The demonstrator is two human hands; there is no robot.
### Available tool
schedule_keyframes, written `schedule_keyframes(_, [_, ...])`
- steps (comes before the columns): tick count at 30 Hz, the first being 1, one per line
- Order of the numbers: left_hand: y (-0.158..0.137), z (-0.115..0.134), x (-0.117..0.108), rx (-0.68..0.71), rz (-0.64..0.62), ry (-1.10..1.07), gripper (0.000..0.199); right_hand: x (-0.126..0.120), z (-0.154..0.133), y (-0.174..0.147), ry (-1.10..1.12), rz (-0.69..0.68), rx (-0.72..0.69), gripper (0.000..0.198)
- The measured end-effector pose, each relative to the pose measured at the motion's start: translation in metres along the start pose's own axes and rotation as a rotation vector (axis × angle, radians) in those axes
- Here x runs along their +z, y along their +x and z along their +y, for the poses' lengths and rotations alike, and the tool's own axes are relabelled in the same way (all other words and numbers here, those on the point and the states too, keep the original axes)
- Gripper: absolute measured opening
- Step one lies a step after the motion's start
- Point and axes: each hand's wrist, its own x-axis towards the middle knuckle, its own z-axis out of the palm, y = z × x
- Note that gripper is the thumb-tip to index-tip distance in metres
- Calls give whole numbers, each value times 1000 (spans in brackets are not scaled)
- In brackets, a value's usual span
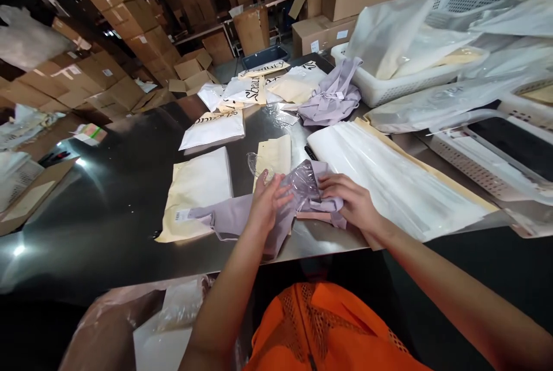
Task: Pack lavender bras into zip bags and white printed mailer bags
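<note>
A lavender garment (231, 212) lies across the front of the metal table, with a clear plastic piece (302, 178) on top of it. My left hand (264, 203) rests over the cloth at the plastic's left side, fingers stretched and a little apart. On the other side, the curled fingers of my right hand (349, 198) grip the garment's edge; my palm hides part of the hold. Behind my left hand is a cream paper packet (276, 155). A pinkish flat item (313, 216) shows under the cloth. The garment's left end overlaps a cream-and-white mailer (201, 186).
White plastic mailers (389, 175) are stacked at right, with a black marker (310, 152) beside them. Further back lie printed packets (254, 89) and another lavender garment (330, 97). White baskets (389, 86) line the right side. Cardboard boxes (121, 19) fill the background.
</note>
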Motion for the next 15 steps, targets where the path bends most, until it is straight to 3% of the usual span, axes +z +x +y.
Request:
schedule_keyframes(3, [18, 5, 8, 102, 186, -132, 26, 3, -1, -12, -106, -62, -135, 12])
schedule_keyframes(8, [12, 31, -25, 340, 279, -234, 23, -8, 14, -29, -278, -6, 5, 24])
schedule_keyframes(10, [-3, 46, -55, 401, 337, -270, 21, -13, 17, -32, -288, 1, 113, 29])
schedule_keyframes(12, [-27, 58, -103, 478, 446, -297, 19, -19, 15, -30, -229, 21, 261, 35])
schedule_keyframes(13, [-42, 62, -133, 526, 524, -306, 16, -22, 14, -28, -146, 50, 367, 35])
schedule_keyframes(15, [-77, 65, -198, 717, 820, -136, 11, -29, 14, -23, 79, 155, 588, 27])
